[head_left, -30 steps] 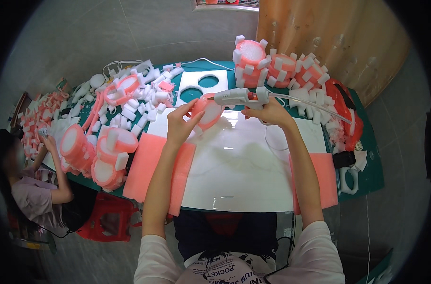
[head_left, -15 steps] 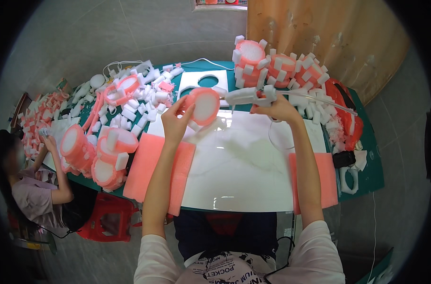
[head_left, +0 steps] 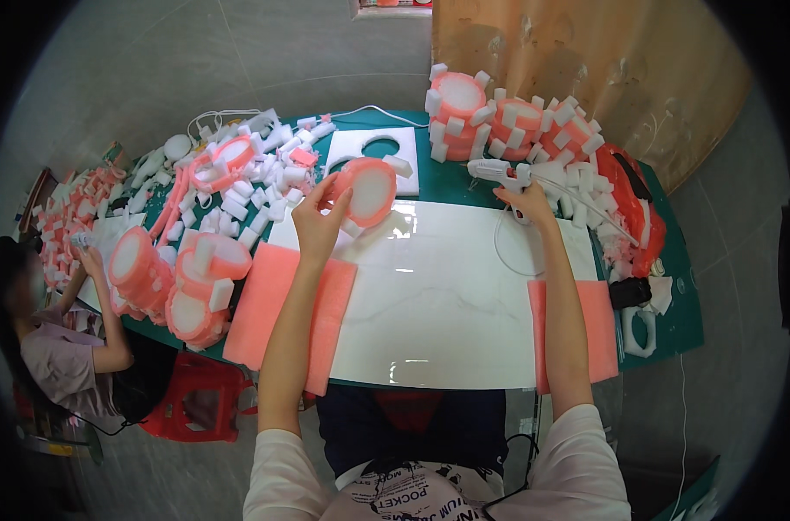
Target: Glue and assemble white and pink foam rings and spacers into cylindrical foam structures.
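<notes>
Over the white glossy board (head_left: 438,304), my left hand (head_left: 319,217) is closed on the rim of a round foam piece (head_left: 371,193) with a pink edge and white centre. A white foam block (head_left: 399,166) shows at its upper right edge. To the right, my right hand (head_left: 529,207) grips the handle of a white glue gun (head_left: 502,173). Its nozzle points left, apart from the foam piece, and a long clear glue stick (head_left: 586,206) sticks out of its back.
Loose white foam blocks (head_left: 236,208) and round pink foam pieces (head_left: 130,256) cover the left side. Block-studded foam stacks (head_left: 458,93) stand at the back. Pink foam sheets (head_left: 282,308) lie by my forearms. A co-worker (head_left: 69,352) sits at left. A white foam sheet with holes (head_left: 401,139) lies behind.
My right hand has moved the glue gun rightward, away from the foam piece. My left hand has shifted slightly left, still holding the piece, and the foam block at its edge is now clearer.
</notes>
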Tool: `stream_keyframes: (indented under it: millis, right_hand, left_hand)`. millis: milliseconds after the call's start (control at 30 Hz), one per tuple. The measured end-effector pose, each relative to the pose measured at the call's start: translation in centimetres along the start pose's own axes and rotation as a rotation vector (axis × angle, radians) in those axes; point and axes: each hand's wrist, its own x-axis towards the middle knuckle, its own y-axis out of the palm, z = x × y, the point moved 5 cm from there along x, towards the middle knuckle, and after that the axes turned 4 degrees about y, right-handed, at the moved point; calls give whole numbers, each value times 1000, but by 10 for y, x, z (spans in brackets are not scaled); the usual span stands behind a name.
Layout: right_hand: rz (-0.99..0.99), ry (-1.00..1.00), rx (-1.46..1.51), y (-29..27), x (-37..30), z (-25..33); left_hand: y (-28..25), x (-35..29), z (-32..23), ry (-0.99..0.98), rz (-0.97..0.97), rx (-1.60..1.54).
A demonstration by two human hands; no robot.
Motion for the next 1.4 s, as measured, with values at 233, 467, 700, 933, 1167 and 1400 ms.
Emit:
stream_keyframes:
  millis: [233, 467, 700, 933, 1167, 1400]
  right_hand:
    - [82, 69, -250, -9, -16, 21]
    - [162, 92, -332, -14, -5, 2]
    - [192, 83, -595, -18, -11, 12]
    - [125, 69, -645, -21, -13, 20]
    - [173, 143, -877, -20, -30, 47]
    - [127, 181, -812, -18, -74, 110]
  left_hand:
    - [1, -1, 0, 36, 4, 41]
    - [3, -1, -3, 45, 0, 47]
    - [1, -1, -3, 68, -3, 45]
    - [8, -3, -4, 50, 46, 79]
    - [9, -4, -5, 67, 61, 107]
    - [9, -4, -4, 90, 25, 49]
